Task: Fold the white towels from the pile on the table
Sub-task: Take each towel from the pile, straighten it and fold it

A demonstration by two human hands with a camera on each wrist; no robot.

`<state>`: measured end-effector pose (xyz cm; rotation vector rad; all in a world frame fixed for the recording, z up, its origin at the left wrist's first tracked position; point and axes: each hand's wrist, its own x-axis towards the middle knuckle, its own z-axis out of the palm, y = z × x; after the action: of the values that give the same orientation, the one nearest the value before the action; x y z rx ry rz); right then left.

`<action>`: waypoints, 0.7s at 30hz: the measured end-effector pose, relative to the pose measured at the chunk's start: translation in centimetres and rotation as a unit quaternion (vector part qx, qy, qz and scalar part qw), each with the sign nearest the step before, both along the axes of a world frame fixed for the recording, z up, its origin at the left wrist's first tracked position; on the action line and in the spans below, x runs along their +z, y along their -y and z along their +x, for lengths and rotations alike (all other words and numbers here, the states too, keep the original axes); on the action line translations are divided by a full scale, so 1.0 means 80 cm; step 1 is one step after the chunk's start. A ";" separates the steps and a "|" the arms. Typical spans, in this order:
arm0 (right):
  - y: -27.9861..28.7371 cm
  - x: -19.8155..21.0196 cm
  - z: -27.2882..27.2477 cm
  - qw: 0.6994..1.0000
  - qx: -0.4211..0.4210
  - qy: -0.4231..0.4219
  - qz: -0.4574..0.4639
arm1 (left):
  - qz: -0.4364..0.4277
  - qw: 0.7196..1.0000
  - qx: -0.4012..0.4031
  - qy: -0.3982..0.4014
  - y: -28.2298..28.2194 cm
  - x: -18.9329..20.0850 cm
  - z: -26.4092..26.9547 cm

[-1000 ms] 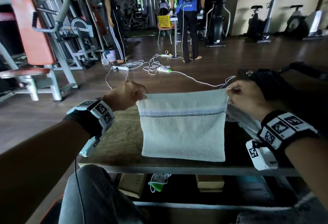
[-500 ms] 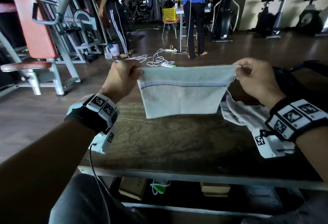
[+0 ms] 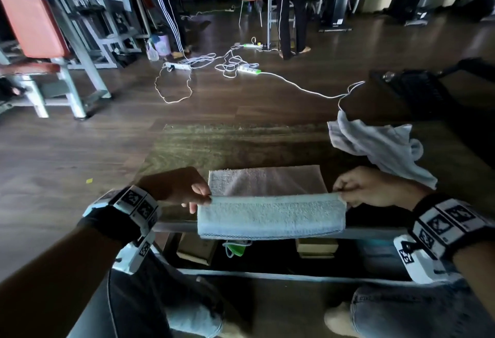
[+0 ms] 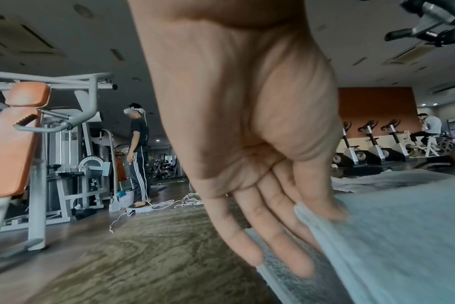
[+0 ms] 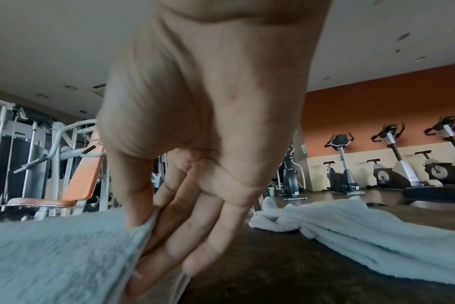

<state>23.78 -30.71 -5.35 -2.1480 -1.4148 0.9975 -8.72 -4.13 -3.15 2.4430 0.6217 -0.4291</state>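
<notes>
A white towel (image 3: 270,217) lies across the near edge of the dark wooden table (image 3: 241,142), its far part flat on the top and its near part hanging over the front. My left hand (image 3: 199,198) pinches its left end between thumb and fingers, as the left wrist view shows on the towel (image 4: 390,236). My right hand (image 3: 341,195) pinches the right end, thumb on top of the towel (image 5: 52,246). A crumpled white towel (image 3: 380,147) lies at the table's back right, and the right wrist view shows that crumpled towel (image 5: 351,224) beyond my fingers.
White cables and power strips (image 3: 249,69) trail on the floor beyond the table. Gym machines (image 3: 53,29) stand at the left, exercise bikes (image 5: 392,164) along the far wall. People stand further back (image 3: 290,8). Boxes (image 3: 316,248) sit under the table.
Both hands have come down and toward me with the towel, which was held up in the air. Its far part now lies on the table and the near part hangs over the front.
</notes>
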 end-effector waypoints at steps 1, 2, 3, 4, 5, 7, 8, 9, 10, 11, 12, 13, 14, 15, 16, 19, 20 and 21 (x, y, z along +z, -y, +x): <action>-0.005 -0.002 0.002 1.000 -0.010 0.007 0.011 | 0.007 1.000 0.007 0.013 -0.006 -0.004 0.003; -0.011 -0.004 0.005 0.999 -0.026 0.018 0.025 | 0.015 0.999 0.018 0.026 -0.011 -0.008 0.007; -0.018 -0.006 0.008 0.998 -0.046 0.030 0.040 | 0.029 0.998 0.031 0.043 -0.017 -0.013 0.012; -0.026 -0.009 0.010 0.995 -0.066 0.041 0.056 | 0.047 0.996 0.050 0.065 -0.023 -0.018 0.018; -0.035 -0.012 0.012 0.992 -0.085 0.055 0.074 | 0.063 0.991 0.074 0.090 -0.030 -0.025 0.024; -0.055 -0.018 0.016 0.984 -0.112 0.092 0.107 | 0.085 0.979 0.131 0.130 -0.045 -0.039 0.038; -0.066 -0.022 0.019 0.979 -0.120 0.113 0.119 | 0.097 0.973 0.154 0.142 -0.052 -0.045 0.045; -0.078 -0.025 0.021 0.975 -0.127 0.130 0.125 | 0.107 0.967 0.173 0.151 -0.060 -0.052 0.051; -0.089 -0.029 0.023 0.972 -0.132 0.145 0.128 | 0.114 0.962 0.188 0.160 -0.067 -0.060 0.057; -0.099 -0.034 0.025 0.970 -0.134 0.157 0.126 | 0.121 0.957 0.202 0.167 -0.072 -0.067 0.062; -0.108 -0.040 0.027 0.969 -0.136 0.168 0.119 | 0.129 0.954 0.212 0.170 -0.075 -0.073 0.067; -0.115 -0.046 0.029 0.968 -0.137 0.179 0.107 | 0.139 0.951 0.219 0.168 -0.077 -0.079 0.071; -0.120 -0.053 0.030 0.967 -0.140 0.188 0.096 | 0.150 0.950 0.223 0.160 -0.078 -0.085 0.074; -0.124 -0.061 0.030 0.966 -0.144 0.195 0.088 | 0.158 0.949 0.226 0.153 -0.079 -0.092 0.078; -0.127 -0.068 0.031 0.965 -0.151 0.198 0.082 | 0.164 0.949 0.227 0.146 -0.081 -0.098 0.080; -0.134 -0.083 0.027 0.960 -0.171 0.206 0.082 | 0.158 0.950 0.233 0.138 -0.086 -0.115 0.081; -0.135 -0.085 0.025 0.959 -0.171 0.210 0.088 | 0.157 0.951 0.231 0.136 -0.087 -0.118 0.081; -0.135 -0.085 0.025 0.958 -0.166 0.215 0.092 | 0.163 0.952 0.222 0.132 -0.088 -0.120 0.080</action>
<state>25.76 -19.88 -12.19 -2.4401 -1.1971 0.2726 -2.31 2.92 -12.73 2.4923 1.1577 0.1956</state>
